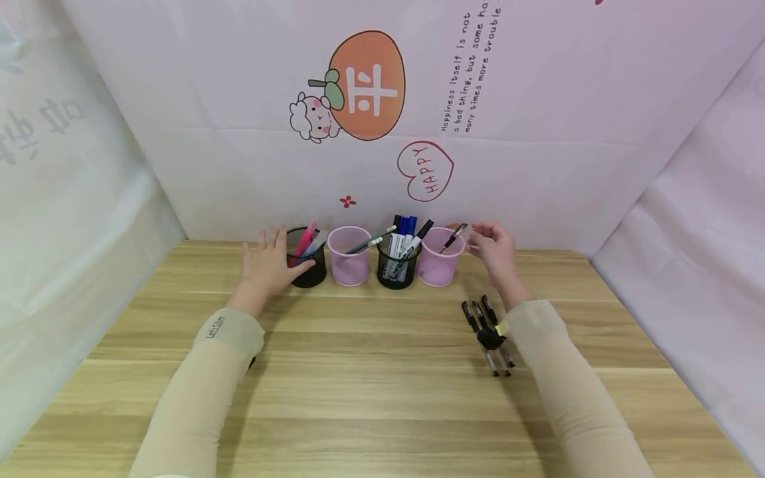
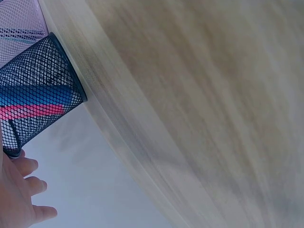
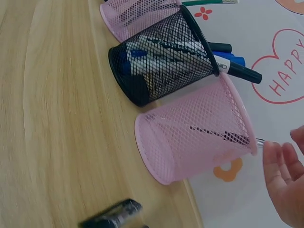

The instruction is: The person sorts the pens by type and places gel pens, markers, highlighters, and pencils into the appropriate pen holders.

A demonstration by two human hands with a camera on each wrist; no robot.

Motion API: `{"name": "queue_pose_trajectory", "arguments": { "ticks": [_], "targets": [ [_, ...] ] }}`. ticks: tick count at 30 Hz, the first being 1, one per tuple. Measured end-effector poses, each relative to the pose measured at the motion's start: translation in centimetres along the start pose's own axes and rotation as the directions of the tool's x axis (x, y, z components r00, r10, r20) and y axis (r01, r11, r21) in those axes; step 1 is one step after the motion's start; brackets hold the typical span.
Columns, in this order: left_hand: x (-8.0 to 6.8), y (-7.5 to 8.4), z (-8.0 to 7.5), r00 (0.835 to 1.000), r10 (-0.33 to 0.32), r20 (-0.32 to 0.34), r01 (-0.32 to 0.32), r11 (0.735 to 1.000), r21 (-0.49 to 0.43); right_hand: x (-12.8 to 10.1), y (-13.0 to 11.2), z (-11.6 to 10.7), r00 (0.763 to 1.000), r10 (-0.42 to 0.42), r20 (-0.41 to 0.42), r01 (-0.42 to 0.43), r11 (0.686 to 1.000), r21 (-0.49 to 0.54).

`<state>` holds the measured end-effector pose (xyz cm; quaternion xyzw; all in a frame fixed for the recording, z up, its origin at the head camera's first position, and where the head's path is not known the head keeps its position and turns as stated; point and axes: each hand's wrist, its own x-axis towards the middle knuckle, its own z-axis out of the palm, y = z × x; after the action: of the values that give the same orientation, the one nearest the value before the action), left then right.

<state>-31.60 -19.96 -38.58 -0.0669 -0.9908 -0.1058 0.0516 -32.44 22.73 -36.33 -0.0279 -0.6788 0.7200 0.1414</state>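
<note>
Four mesh cups stand in a row at the table's back. My left hand (image 1: 269, 265) rests against the left black cup (image 1: 311, 269), thumb across its front and fingers straight beside it; pink and blue markers sit inside. In the left wrist view the fingers (image 2: 21, 190) lie beside that cup (image 2: 40, 102). My right hand (image 1: 491, 249) hovers just right of the right pink cup (image 1: 439, 265), fingers relaxed and holding nothing. A black pen (image 1: 454, 237) leans in that cup. The right wrist view shows the fingers (image 3: 285, 173) apart from the cup (image 3: 199, 135).
Between the two stand a pink cup (image 1: 349, 259) and a black cup (image 1: 397, 269) full of markers. Three black pens (image 1: 487, 332) lie on the wooden table (image 1: 370, 378) by my right forearm. White printed backdrop sheets close in the back and both sides.
</note>
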Motion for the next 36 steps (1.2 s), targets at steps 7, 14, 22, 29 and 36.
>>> {"name": "queue_pose_trajectory", "arguments": {
  "ticks": [7, 14, 22, 29, 36],
  "targets": [
    [0.1, 0.0, -0.1, 1.000, -0.002, 0.005, 0.002, 1.000, -0.002, -0.4, -0.8, -1.3, 0.992, 0.033, 0.125, -0.026, 0.998, -0.057],
    [0.1, -0.2, 0.1, 1.000, 0.000, -0.002, 0.000, 1.000, 0.004, -0.9, -1.6, -2.6, 0.984, 0.022, 0.178, -0.008, 0.997, -0.081],
    [0.1, -0.3, 0.3, 1.000, 0.002, -0.005, -0.002, 1.000, 0.009, -1.8, -1.5, -4.2, 0.980, 0.012, 0.201, 0.017, 0.990, -0.141],
    [0.1, -0.2, 0.2, 1.000, 0.001, -0.008, -0.001, 1.000, 0.005, -2.2, -1.1, -5.4, 0.973, 0.009, 0.229, 0.036, 0.981, -0.191],
    [0.1, -0.1, 0.1, 1.000, -0.003, -0.007, 0.003, 1.000, 0.006, -2.8, -0.7, -6.7, 0.966, 0.009, 0.258, 0.052, 0.972, -0.231]
  ]
}}
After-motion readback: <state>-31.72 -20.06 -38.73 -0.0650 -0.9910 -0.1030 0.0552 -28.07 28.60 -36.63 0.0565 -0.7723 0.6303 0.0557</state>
